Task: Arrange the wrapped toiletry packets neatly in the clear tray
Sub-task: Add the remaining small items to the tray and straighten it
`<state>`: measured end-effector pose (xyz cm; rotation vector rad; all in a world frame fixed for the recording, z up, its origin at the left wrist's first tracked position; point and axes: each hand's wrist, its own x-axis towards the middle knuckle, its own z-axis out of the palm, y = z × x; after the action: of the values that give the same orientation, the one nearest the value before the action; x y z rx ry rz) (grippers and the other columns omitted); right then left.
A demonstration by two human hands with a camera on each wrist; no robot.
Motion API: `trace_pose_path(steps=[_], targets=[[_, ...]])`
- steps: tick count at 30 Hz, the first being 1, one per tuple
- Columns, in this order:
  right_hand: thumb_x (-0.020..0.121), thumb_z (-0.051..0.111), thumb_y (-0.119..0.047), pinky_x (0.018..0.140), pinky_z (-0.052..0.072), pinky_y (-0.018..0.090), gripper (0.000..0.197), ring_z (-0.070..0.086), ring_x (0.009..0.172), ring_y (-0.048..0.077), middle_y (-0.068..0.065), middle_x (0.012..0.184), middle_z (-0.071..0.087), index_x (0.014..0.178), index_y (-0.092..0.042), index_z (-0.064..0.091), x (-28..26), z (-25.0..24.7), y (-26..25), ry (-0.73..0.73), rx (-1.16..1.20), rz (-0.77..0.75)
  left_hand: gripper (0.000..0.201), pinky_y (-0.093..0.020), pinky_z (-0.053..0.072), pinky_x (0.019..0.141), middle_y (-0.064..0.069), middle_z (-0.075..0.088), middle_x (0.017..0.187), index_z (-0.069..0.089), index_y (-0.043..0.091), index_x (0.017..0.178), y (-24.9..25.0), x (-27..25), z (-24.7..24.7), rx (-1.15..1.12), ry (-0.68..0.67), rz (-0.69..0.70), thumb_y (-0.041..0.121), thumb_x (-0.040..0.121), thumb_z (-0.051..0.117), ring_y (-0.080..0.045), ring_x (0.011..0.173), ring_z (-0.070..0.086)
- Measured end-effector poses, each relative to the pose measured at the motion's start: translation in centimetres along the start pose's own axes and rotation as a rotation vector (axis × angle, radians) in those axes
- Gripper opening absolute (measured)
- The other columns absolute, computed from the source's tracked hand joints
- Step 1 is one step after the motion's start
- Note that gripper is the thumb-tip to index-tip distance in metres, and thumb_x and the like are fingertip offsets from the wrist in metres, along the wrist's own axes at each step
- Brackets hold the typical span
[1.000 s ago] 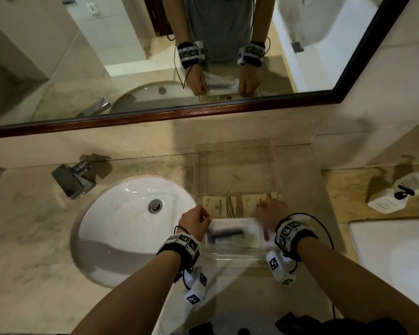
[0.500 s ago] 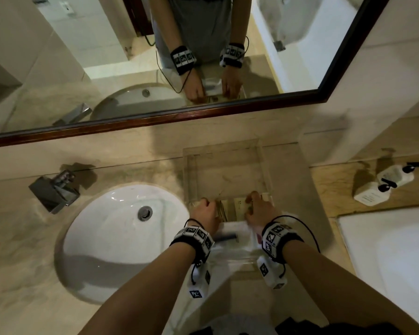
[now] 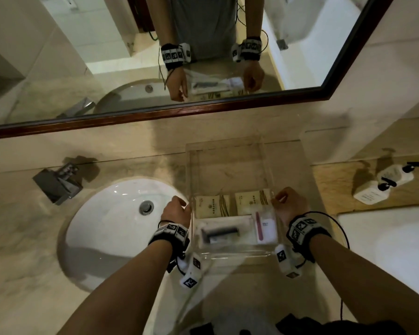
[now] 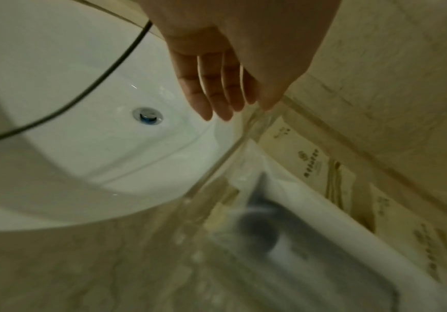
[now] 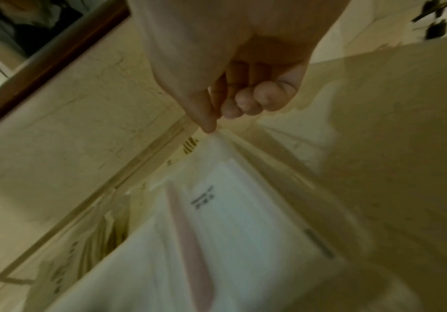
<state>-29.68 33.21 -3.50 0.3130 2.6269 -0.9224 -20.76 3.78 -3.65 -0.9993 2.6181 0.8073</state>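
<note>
A clear tray (image 3: pixel 228 171) stands on the marble counter to the right of the sink. In its near half lie two beige packets (image 3: pixel 209 205) (image 3: pixel 252 201) side by side, a white razor packet (image 3: pixel 221 232) and a nail-file packet (image 3: pixel 265 226). My left hand (image 3: pixel 177 210) is outside the tray's left wall (image 4: pixel 225 160), and its fingers (image 4: pixel 230 95) are straight and reach the rim. My right hand (image 3: pixel 288 203) is at the right wall with curled fingers (image 5: pixel 243 103); its thumb tip touches the rim, with nothing seen inside the hand.
A white basin (image 3: pixel 111 226) with a chrome tap (image 3: pixel 58 184) lies left of the tray. Behind runs a mirror with a dark wooden frame (image 3: pixel 203 110). Two white pump bottles (image 3: pixel 382 184) stand on a ledge at the right, above a white surface (image 3: pixel 385 250).
Both hands have come off the packets inside the tray and moved apart to its outer side walls. The razor and nail-file packets now lie uncovered.
</note>
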Motion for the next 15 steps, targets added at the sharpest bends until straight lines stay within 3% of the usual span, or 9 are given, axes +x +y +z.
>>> trace_pose_path(steps=[4,6,10,15], targets=[[0.092,0.058,-0.035,0.062,0.047,0.029,0.023,0.061,0.071,0.024,0.007,0.080,0.064,0.087,-0.012,0.056,-0.4,1.2,1.5,-0.077,-0.011,0.015,0.040,-0.037,0.055,0.083,-0.010,0.074,0.095,0.061,0.018,0.094,-1.2,-0.7,1.1,0.086,-0.171,-0.024,0.053,0.092,0.043,-0.031,0.087,0.069],[0.095,0.052,-0.033,0.062,0.047,0.030,0.024,0.060,0.070,0.025,0.006,0.075,0.062,0.078,-0.015,0.053,-0.4,1.6,1.4,-0.074,-0.080,-0.029,0.044,-0.037,0.056,0.082,-0.012,0.073,0.096,0.063,0.013,0.094,-0.9,-0.9,1.5,0.125,-0.218,0.005,0.050,0.094,0.040,-0.032,0.087,0.069],[0.095,0.047,-0.030,0.065,0.048,0.034,0.036,0.057,0.069,0.027,0.000,0.063,0.050,0.061,-0.024,0.038,0.2,1.6,1.3,-0.089,-0.220,-0.099,0.039,-0.035,0.049,0.083,-0.019,0.067,0.110,0.063,0.004,0.100,0.0,-0.6,1.6,0.255,-0.209,0.039,0.034,0.098,0.039,-0.037,0.103,0.062],[0.095,0.046,-0.027,0.062,0.048,0.033,0.034,0.058,0.067,0.026,0.004,0.067,0.055,0.062,-0.020,0.040,0.6,1.3,0.6,-0.095,-0.262,-0.142,0.036,-0.037,0.049,0.083,-0.019,0.068,0.109,0.063,0.003,0.100,0.3,-0.2,1.3,0.305,-0.186,0.055,0.029,0.098,0.037,-0.037,0.103,0.062]])
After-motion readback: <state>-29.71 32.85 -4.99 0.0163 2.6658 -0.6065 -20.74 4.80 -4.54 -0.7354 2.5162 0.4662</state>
